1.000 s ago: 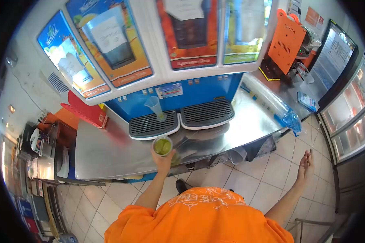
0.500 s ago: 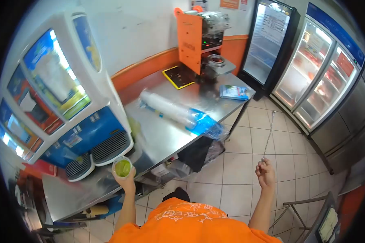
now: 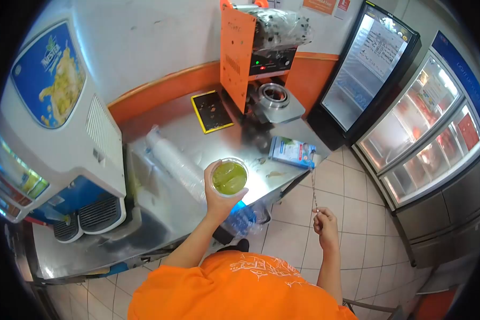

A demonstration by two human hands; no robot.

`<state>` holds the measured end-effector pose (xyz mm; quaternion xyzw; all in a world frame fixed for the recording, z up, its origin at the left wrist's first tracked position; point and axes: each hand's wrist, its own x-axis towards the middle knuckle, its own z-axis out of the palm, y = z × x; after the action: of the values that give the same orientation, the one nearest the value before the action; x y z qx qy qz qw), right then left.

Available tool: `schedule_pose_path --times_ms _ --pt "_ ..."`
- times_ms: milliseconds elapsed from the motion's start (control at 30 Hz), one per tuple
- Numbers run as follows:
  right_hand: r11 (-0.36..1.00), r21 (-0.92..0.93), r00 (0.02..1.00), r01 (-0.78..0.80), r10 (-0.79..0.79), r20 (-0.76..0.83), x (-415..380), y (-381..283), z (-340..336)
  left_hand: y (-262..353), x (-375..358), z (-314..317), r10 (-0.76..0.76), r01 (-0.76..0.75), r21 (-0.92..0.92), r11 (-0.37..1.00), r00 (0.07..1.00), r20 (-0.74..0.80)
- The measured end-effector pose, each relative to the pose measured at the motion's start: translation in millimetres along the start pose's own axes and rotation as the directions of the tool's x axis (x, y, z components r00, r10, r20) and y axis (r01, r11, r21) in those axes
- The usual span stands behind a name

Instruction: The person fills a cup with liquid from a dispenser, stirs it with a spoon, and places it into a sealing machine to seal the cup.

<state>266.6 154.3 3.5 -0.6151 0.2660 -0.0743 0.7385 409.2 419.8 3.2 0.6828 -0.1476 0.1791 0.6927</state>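
Observation:
A clear cup of green drink [image 3: 230,178] is in my left hand [image 3: 218,202], whose fingers wrap round its side above the steel table's front edge. My right hand [image 3: 325,223] is closed on the lower end of a long twisted bar spoon [image 3: 314,189], which points up and away over the tiled floor. The spoon's upper end lies in front of the table corner near a blue-and-white packet [image 3: 293,151]. Under my left hand and beside it runs a sleeve of stacked clear plastic cups [image 3: 176,168], partly hidden by the hand and cup.
An orange cup sealing machine [image 3: 237,58] stands at the back of the steel table [image 3: 144,218], beside a black mat with yellow edges [image 3: 212,112]. On the left is a drink dispenser [image 3: 64,144]. Two glass-door fridges [image 3: 365,64] stand at the back right.
My left hand has carried the cup from beside the dispenser's drip tray rightward over the table. The view has turned right and closer to the sealer. My right hand still holds the spoon.

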Motion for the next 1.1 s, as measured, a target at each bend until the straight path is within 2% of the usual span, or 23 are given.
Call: schedule_pose_path --times_ms 33,100,133,233,267,333,433,533,567,633,700,767,800,867,900,967,1000,1033,1100 --pt "0.989 -0.150 1.000 -0.001 0.000 -0.007 10.1 -4.0 -5.3 -1.4 8.6 12.9 -0.023 0.023 -0.080 0.997 1.000 -0.004" --pt "0.980 -0.199 0.999 0.000 0.007 0.036 32.6 -9.5 -12.9 -3.3 22.2 28.7 -0.019 0.019 -0.026 0.999 1.000 0.018" --pt "0.947 -0.317 0.995 0.059 -0.030 0.096 47.4 -2.2 -11.9 -6.2 26.6 34.1 -0.025 0.024 -0.020 0.999 1.000 -0.015" --pt "0.753 -0.607 0.958 0.254 -0.108 0.268 105.0 33.3 -0.5 -14.9 39.9 45.5 -0.027 0.028 0.015 1.000 0.999 -0.047" --pt "0.668 -0.659 0.929 0.345 -0.142 0.342 122.0 44.0 7.0 -18.5 42.7 49.7 -0.040 0.043 0.033 0.999 0.996 -0.084" --pt "0.621 -0.690 0.917 0.372 -0.133 0.375 145.4 39.0 33.7 -23.7 45.0 59.2 -0.068 0.083 0.092 0.992 0.986 -0.153" --pt "0.685 -0.587 0.878 0.431 -0.171 0.447 196.5 59.6 52.4 -33.5 49.5 76.9 -0.072 0.105 0.166 0.980 0.978 -0.195" --pt "0.530 -0.556 0.726 0.640 -0.179 0.664 236.7 47.0 53.7 -42.5 55.4 101.2 -0.061 0.124 0.287 0.950 0.974 -0.219" --pt "0.573 -0.456 0.683 0.681 -0.273 0.677 246.2 35.6 51.6 -42.0 61.1 113.7 -0.053 0.129 0.299 0.946 0.967 -0.251" --pt "0.727 -0.298 0.663 0.619 -0.278 0.695 255.3 -28.1 59.1 -39.1 73.7 142.5 -0.103 0.167 0.244 0.955 0.962 -0.253" --pt "0.674 -0.139 0.487 0.725 -0.360 0.796 266.3 -102.9 66.4 -41.9 89.5 172.8 -0.087 0.156 0.228 0.961 0.955 -0.283" --pt "0.511 -0.065 0.288 0.857 -0.371 0.883 275.3 -158.0 75.7 -46.5 108.0 204.4 -0.042 0.116 0.229 0.967 0.951 -0.305" --pt "0.511 -0.048 0.268 0.858 -0.367 0.891 283.0 -171.6 80.0 -49.4 115.5 219.0 -0.035 0.117 0.237 0.964 0.945 -0.324" --pt "0.325 -0.039 0.149 0.945 -0.320 0.936 296.6 -190.5 86.5 -55.7 128.7 245.1 0.017 0.076 0.246 0.966 0.934 -0.356" --pt "0.340 -0.036 0.142 0.940 -0.293 0.946 302.8 -196.9 87.5 -57.4 135.0 256.9 -0.006 0.092 0.207 0.974 0.924 -0.381" --pt "0.336 -0.053 0.127 0.941 -0.204 0.971 314.0 -212.5 84.3 -55.1 141.6 271.5 0.042 0.053 0.247 0.968 0.931 -0.362" --pt "0.344 -0.089 0.156 0.935 -0.173 0.972 315.0 -221.6 81.5 -58.1 143.7 277.3 0.025 0.082 0.275 0.958 0.931 -0.365" --pt "0.341 -0.075 0.138 0.937 -0.163 0.977 318.2 -227.9 79.2 -59.8 146.6 280.7 0.027 0.087 0.276 0.957 0.922 -0.385" --pt "0.272 -0.124 0.164 0.954 -0.130 0.978 325.6 -236.9 75.7 -61.9 152.8 283.7 0.118 0.006 0.398 0.917 0.951 -0.287"
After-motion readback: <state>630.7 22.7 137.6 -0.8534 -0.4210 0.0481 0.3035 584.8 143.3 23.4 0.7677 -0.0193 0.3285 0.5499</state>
